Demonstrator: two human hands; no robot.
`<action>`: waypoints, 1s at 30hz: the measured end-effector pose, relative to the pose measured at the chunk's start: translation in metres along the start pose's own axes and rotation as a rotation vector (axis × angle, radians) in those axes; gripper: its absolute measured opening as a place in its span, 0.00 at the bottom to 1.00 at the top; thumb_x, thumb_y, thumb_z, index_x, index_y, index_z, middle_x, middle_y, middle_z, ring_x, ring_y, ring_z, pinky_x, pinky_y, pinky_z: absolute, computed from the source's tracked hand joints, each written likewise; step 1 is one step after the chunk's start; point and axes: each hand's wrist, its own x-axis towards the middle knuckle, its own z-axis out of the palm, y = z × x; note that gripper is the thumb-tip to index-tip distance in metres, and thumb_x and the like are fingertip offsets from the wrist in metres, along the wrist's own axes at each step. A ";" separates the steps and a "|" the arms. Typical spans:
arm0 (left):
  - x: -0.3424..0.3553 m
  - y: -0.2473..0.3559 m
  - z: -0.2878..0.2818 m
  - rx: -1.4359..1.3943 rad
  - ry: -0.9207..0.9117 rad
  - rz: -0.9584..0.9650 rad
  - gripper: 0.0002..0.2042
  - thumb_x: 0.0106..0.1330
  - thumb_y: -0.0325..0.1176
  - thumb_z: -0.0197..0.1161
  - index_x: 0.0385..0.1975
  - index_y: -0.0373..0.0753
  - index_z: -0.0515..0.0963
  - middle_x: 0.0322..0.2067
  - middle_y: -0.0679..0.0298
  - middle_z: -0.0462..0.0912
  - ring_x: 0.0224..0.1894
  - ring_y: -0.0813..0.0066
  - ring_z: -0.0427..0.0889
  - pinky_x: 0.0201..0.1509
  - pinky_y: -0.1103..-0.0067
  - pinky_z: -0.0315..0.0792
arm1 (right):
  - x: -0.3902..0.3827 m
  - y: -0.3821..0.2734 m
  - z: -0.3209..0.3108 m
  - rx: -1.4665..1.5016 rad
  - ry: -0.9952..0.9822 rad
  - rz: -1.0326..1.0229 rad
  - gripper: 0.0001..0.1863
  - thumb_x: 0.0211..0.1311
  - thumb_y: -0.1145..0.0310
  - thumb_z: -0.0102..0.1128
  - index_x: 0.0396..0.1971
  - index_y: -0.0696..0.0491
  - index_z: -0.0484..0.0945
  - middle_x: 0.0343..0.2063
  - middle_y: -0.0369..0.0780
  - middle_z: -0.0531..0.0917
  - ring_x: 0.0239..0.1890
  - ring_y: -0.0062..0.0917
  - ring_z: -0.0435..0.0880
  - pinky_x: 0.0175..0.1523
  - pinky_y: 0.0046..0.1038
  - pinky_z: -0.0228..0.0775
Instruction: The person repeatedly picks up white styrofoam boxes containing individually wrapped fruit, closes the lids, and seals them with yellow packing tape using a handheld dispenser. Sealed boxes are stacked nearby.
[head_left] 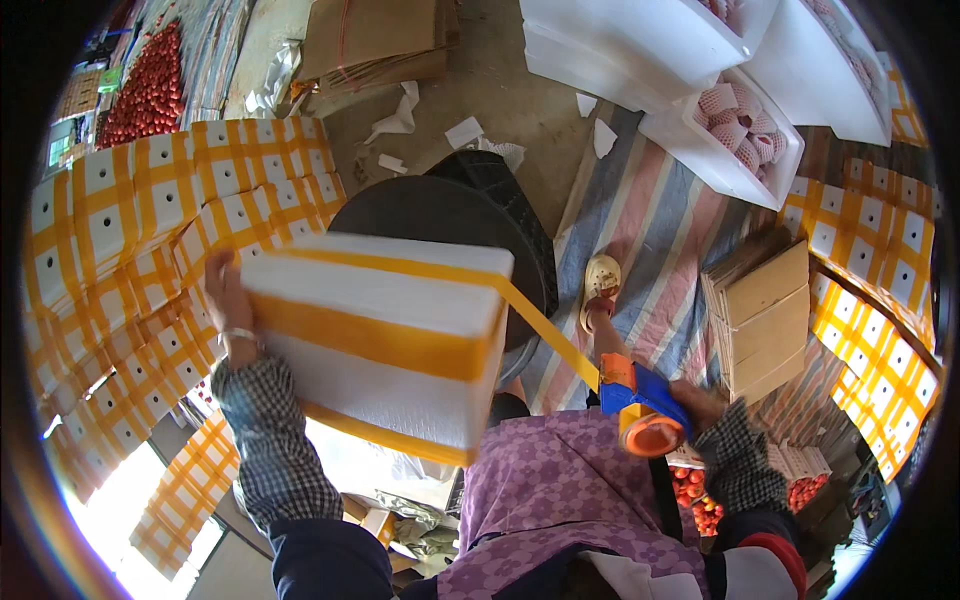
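Observation:
My left hand [226,300] grips the left end of a white foam box [375,380], held tilted over a black round surface [440,205] and banded with orange-yellow tape. My right hand [695,405] is closed on a blue and orange tape dispenser [640,395] at the lower right. A taut strip of yellow tape [545,322] runs from the dispenser up to the box's right upper corner. The underside of the box is hidden from view.
Stacks of taped foam boxes [110,215] line both sides. Open white boxes [660,140] of netted fruit stand upper right. Flattened cardboard [750,320] leans at right, more [375,40] lies at top. A striped sheet [640,220] covers the floor under my foot. Red fruit [145,90] is piled upper left.

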 end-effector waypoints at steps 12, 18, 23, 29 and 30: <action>-0.176 0.094 -0.010 0.270 -0.304 0.569 0.31 0.52 0.51 0.55 0.53 0.39 0.62 0.56 0.52 0.58 0.59 0.52 0.55 0.59 0.58 0.51 | 0.063 -0.006 0.105 0.162 -0.302 -0.274 0.26 0.62 0.52 0.41 0.39 0.64 0.70 0.20 0.41 0.78 0.14 0.19 0.75 0.17 0.17 0.68; -0.181 0.205 0.042 0.265 -0.719 1.050 0.31 0.37 0.48 0.68 0.45 0.50 0.69 0.54 0.61 0.64 0.61 0.56 0.55 0.61 0.50 0.39 | 0.055 -0.013 0.110 0.147 -0.261 -0.274 0.25 0.63 0.53 0.41 0.38 0.64 0.71 0.22 0.41 0.78 0.14 0.19 0.75 0.20 0.17 0.68; -0.180 0.212 0.048 0.228 -0.674 0.958 0.23 0.34 0.42 0.68 0.35 0.51 0.71 0.47 0.72 0.69 0.59 0.67 0.59 0.61 0.50 0.40 | 0.054 -0.009 0.102 0.080 -0.245 -0.301 0.26 0.62 0.51 0.42 0.39 0.64 0.69 0.19 0.39 0.78 0.15 0.19 0.76 0.21 0.17 0.68; -0.178 0.208 0.049 0.254 -0.585 0.925 0.24 0.33 0.42 0.67 0.35 0.50 0.71 0.45 0.70 0.70 0.58 0.65 0.61 0.62 0.50 0.39 | 0.055 -0.007 0.100 0.026 -0.277 -0.248 0.28 0.58 0.49 0.48 0.43 0.62 0.68 0.30 0.40 0.79 0.18 0.17 0.76 0.22 0.17 0.69; -0.178 0.209 0.050 0.259 -0.574 0.919 0.24 0.33 0.41 0.67 0.35 0.50 0.71 0.45 0.70 0.70 0.58 0.64 0.61 0.62 0.50 0.39 | 0.055 -0.007 0.098 0.006 -0.279 -0.249 0.28 0.58 0.49 0.48 0.44 0.62 0.68 0.31 0.40 0.79 0.20 0.17 0.76 0.24 0.17 0.70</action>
